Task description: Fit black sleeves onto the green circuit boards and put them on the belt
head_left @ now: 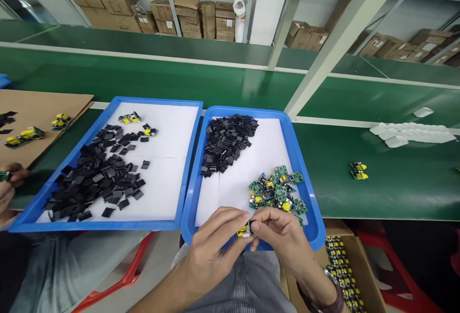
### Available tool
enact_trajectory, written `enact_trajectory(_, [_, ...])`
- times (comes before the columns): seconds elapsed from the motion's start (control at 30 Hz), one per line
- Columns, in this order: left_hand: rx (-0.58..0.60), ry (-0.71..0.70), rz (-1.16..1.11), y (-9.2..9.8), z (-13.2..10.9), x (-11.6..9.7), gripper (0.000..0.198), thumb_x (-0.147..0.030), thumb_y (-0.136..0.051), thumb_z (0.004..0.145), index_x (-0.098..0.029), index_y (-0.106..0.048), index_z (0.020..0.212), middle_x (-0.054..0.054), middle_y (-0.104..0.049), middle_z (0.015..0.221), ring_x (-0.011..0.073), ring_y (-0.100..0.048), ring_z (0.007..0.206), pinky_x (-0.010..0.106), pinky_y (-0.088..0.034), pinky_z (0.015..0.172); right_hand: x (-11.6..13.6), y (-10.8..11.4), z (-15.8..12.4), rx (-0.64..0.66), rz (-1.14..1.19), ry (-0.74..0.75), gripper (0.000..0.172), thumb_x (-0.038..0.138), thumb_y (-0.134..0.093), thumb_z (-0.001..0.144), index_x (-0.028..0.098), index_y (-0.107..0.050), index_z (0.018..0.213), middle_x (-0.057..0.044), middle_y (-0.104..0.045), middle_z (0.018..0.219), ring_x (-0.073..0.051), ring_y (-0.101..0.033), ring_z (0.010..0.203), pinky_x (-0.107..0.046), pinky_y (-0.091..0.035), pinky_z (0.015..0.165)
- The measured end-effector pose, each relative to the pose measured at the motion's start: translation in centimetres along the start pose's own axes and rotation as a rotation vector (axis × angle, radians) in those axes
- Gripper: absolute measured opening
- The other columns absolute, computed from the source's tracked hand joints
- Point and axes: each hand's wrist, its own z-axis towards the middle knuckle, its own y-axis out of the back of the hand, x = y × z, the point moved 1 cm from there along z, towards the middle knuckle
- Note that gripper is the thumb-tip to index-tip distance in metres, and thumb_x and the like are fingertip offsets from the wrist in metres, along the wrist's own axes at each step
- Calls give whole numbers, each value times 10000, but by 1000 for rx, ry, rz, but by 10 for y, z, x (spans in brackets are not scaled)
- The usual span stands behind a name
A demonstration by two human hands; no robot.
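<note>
At lower centre, the left hand (217,243) pinched a board (243,231) and the right hand (282,236) gripped its dark end, probably to steady it. Loose boards (278,191) and black pieces (228,143) lay heaped apart in the tray (247,111), presumably for easy picking.

A green workbench (334,193) is running across the full width of the view. A pale strip (338,122) is running lengthwise along it. A left tray (154,226) and a right tray (309,186), both blue, are lying side by side on the near section and projecting past the front edge. A brown cardboard sheet (43,104) is lying just beside the left tray, on its left. Right of the right tray, a pair of yellow-topped modules (359,170) is resting directly on the surface. Farther right, a row of overlapping white pieces (409,133) is lying at the strip, and a single white piece (423,111) is resting beyond it.
</note>
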Motion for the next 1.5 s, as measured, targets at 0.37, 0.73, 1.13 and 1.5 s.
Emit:
enact_trajectory(0.37, [-202,103,132,-4,-6,6,475,-51,-726,906,-206,-663,1351,91,-724,1198,205,-714,1094,326,-613,985,-12,-19,-15,-206,-525,471,411,166,-741,947,335,-748,1322,-76,-740,1167,-215,-707,1052,-337,-608,904])
enact_trajectory(0.73, [-260,94,118,-5,-12,11,536,-46,-730,910,-229,-645,1406,87,-736,1230,209,-721,1121,316,-614,1004,-9,-32,-10,-170,-618,587,438,86,-660,971,324,-733,1332,-44,-689,972,-178,-652,871,-287,-574,714])
enact_trajectory(1.13, [-225,172,-1,-3,-9,15,439,-110,-747,927,-238,-691,1343,109,-762,1200,230,-747,1079,358,-650,942,0,-18,-7,-37,-581,415,320,193,-654,1009,328,-774,1273,-52,-682,950,-186,-634,874,-311,-552,746])
enact_trajectory(1.5, [-1,50,-207,4,1,6,454,-104,-769,911,-204,-690,1347,133,-752,1116,228,-745,1000,357,-648,867,1,0,-9,0,-16,20,119,270,-889,828,230,-816,912,-10,-722,828,-138,-705,678,-260,-628,651])
